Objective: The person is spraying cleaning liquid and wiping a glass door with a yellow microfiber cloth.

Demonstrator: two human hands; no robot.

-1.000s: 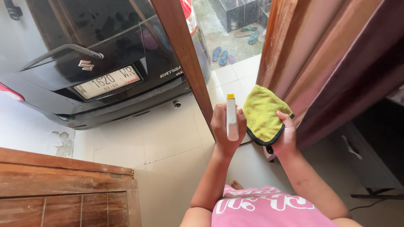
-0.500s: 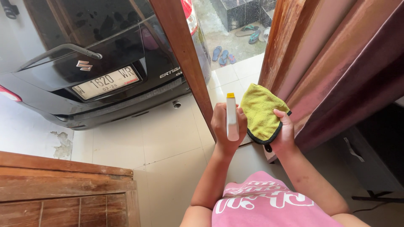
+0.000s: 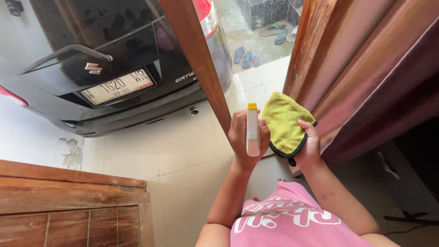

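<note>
While the head view looks down past a pink shirt point(image 3: 292, 219) at the lower centre of the frame, both arms are raised toward the middle. Left hand point(image 3: 247, 139): grip closed around a slim white spray bottle point(image 3: 253, 132) with a yellow cap point(image 3: 252, 106), held upright, cap toward the top of the frame; the fingers wrap the bottle from behind, and its lower end sits against the palm. Right hand point(image 3: 310, 144): grip closed on a yellow microfibre cloth point(image 3: 284, 121) with a black bound edge; the thumb lies on the cloth's right side, and the cloth spreads up and to the left from the hand. Bottle and cloth sit just beside each other, slightly right of frame centre; cannot tell whether they touch. Behind the left hand a brown wooden door post point(image 3: 196, 55) runs diagonally from the top centre down to the hands. Upper left: rear of a black car point(image 3: 114, 59), with rear wiper, number plate and exhaust tip visible, parked on a pale tiled floor point(image 3: 183, 155). Lower left corner: a worn wooden cabinet top point(image 3: 68, 201). Right side: a reddish-brown curtain point(image 3: 379, 77) hanging in folds from the top right down toward the right hand. Top centre, beyond the post: several sandals point(image 3: 244, 56) on a wet grey surface. Far right, lower: a dark piece of furniture, detail unclear.
</note>
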